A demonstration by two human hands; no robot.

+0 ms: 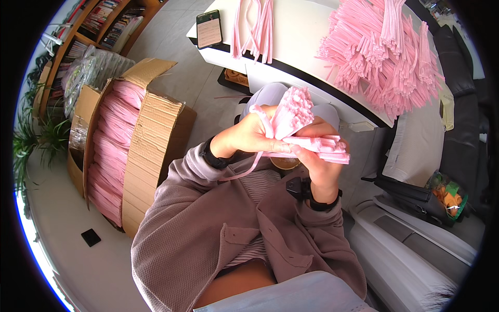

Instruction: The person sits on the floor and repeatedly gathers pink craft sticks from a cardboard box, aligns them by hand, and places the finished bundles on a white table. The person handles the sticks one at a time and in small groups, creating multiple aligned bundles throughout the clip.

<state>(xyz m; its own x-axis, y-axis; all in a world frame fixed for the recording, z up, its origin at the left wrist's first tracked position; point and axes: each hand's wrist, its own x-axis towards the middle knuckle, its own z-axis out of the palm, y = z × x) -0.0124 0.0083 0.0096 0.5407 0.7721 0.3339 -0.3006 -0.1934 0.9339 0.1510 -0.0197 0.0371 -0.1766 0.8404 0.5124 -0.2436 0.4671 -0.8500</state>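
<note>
Over my lap I hold a thick bundle of pink fuzzy strips (292, 113), its blunt ends facing up towards me. My left hand (249, 134) wraps the bundle from the left, and one strip loops over that hand near the thumb. A loose pink strip (251, 169) trails down from there across the left sleeve. In my right hand (321, 163) is a smaller group of pink strips (319, 145), pressed under the thumb with its ends pointing right. Both thumbs almost meet at the bundle's base. How the two groups join is hidden by the fingers.
A white table (300, 46) with a dark edge carries a big pile of pink strips (382, 58), a few separate strips (257, 31) and a phone (209, 29). Left stands an open cardboard box (152, 132) full of pink strips. A dark sofa (462, 136) is on the right.
</note>
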